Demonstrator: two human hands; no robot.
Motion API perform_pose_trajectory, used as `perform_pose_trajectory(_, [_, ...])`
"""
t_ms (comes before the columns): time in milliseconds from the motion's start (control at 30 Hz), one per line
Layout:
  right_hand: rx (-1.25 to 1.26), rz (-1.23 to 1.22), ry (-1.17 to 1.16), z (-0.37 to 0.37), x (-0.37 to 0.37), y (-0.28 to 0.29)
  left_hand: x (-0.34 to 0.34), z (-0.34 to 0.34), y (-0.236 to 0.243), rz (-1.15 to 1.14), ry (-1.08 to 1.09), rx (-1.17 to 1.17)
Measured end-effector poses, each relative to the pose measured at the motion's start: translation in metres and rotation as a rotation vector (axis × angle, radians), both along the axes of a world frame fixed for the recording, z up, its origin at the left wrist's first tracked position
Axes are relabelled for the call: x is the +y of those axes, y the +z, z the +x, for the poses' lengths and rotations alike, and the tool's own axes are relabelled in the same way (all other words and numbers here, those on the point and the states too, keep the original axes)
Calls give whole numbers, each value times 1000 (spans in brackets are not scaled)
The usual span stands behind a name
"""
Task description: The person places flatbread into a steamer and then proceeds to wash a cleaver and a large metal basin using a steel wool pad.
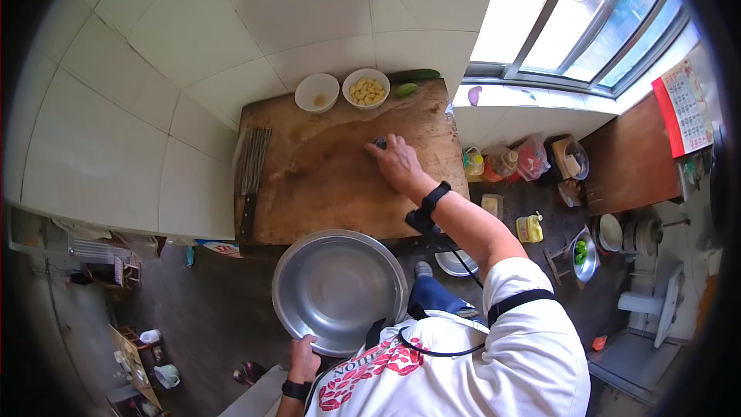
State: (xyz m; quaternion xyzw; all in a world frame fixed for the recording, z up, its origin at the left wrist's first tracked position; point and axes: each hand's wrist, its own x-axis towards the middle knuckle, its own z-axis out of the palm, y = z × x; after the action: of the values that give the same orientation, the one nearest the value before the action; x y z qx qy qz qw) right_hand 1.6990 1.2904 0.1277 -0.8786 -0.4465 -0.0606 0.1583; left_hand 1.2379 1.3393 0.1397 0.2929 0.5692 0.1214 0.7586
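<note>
My left hand (303, 360) is closed on the near rim of a wide metal basin (340, 241), which sits at the near edge of the wooden work surface (324, 177). Over the middle of that surface reaches my right hand (400, 166), fingers bent around a small dark object (380, 142). Most of that object is hidden, so its kind cannot be made out. At the far edge stand a white bowl (316, 93) with a brownish spot inside and another white bowl (351, 77) of pale yellow pieces like garlic cloves.
Long thin sticks (255, 158) and a black handle (248, 216) lie along the left edge. Green vegetables (406, 90) rest beside the bowls. Bottles and bags (503, 162) stand right of the board, below the window. A yellow jug (529, 228) is on the floor.
</note>
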Motion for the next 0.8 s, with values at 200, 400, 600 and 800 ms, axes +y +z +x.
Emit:
perform_pose_trajectory(200, [-70, 90, -492, 75, -57, -23, 1, -12, -15, -12, 12, 35])
perform_pose_trajectory(400, [-19, 119, -568, 96, -75, 14, -7, 1, -5, -21, 70, 1])
perform_pose_trajectory(600, [37, 174, 195, 6, 74, 3, -3, -11, -18, 5, 47, 12])
perform_pose_trajectory(800, [60, -14, -134, 16, 74, 4, -4, -6, -5, -17, 54, 66])
